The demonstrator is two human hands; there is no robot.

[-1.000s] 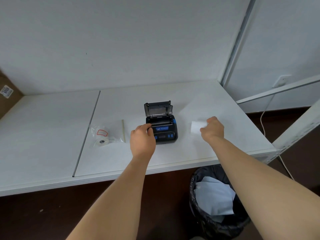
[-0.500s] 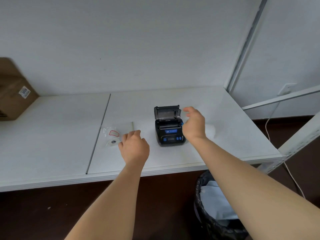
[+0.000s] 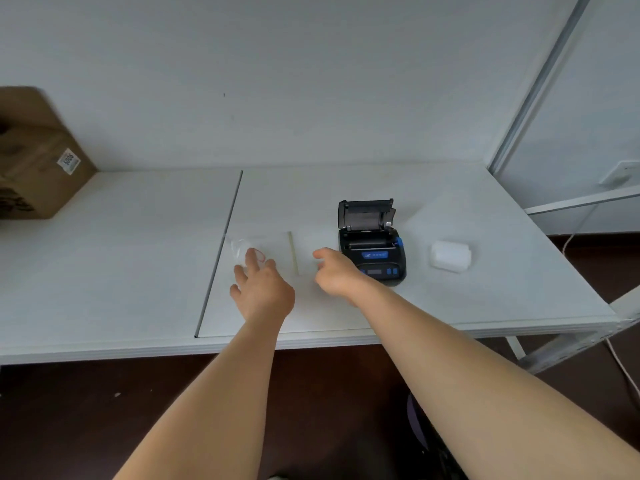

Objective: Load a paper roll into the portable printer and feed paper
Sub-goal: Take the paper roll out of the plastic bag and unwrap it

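Note:
A small black portable printer [image 3: 372, 247] with blue buttons stands on the white table [image 3: 138, 265], its lid tilted up and the paper bay showing. Right of it lies a white paper roll [image 3: 450, 256]. Left of the printer lies a clear plastic bag [image 3: 273, 245] with a red mark and a small roll inside. My left hand [image 3: 261, 289] hovers over the bag's near left part, fingers spread, partly covering it. My right hand [image 3: 337, 275] is in front of the printer's left edge, fingers loosely curled and holding nothing.
A brown cardboard box [image 3: 31, 157] sits at the table's far left against the wall. A seam [image 3: 221, 251] splits the tabletop left of the bag. White shelf rails [image 3: 581, 199] and a cable are at the right; a dark bin is under the table edge.
My right hand left the white roll at the right, crossed over the printer and now sits left of it. My left hand moved from the printer to the plastic bag.

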